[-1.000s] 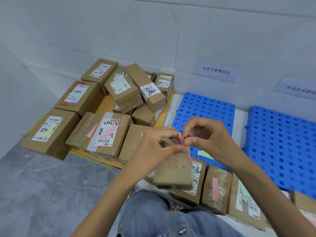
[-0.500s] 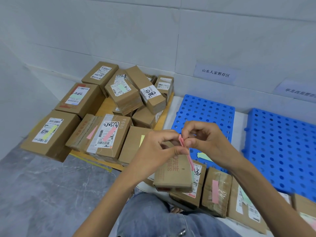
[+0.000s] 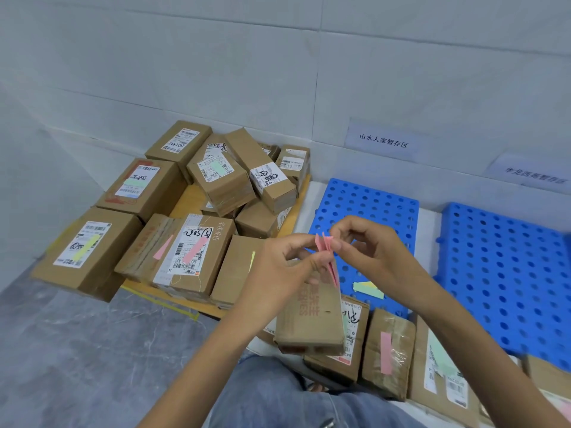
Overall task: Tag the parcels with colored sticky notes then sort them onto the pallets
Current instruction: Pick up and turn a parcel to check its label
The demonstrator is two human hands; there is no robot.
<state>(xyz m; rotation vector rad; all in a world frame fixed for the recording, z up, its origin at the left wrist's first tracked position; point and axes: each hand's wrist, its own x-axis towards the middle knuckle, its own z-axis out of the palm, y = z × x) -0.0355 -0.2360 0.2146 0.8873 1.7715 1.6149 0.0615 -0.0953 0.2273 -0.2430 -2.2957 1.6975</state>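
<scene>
Above the near left corner of the blue perforated plastic pallet point(image 3: 370, 205): left hand point(image 3: 284, 267) and right hand point(image 3: 370, 251) fingertip to fingertip, fingers curled narrow, both pinching one thin pink stack of sticky notes point(image 3: 323, 244); upper leaves fanned slightly apart. Just under the hands, by that same corner, a small brown cardboard parcel point(image 3: 309, 322); on the pallet's near edge, loose green and yellow sticky strips point(image 3: 367, 287).

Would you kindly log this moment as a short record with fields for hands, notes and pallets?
left hand: pinches pink sticky notes
right hand: pinches the same notes
blue pallets: two, along the wall
loose notes: green and yellow, on the left blue pallet
wooden pallet: piled with parcels, several tagged
</scene>
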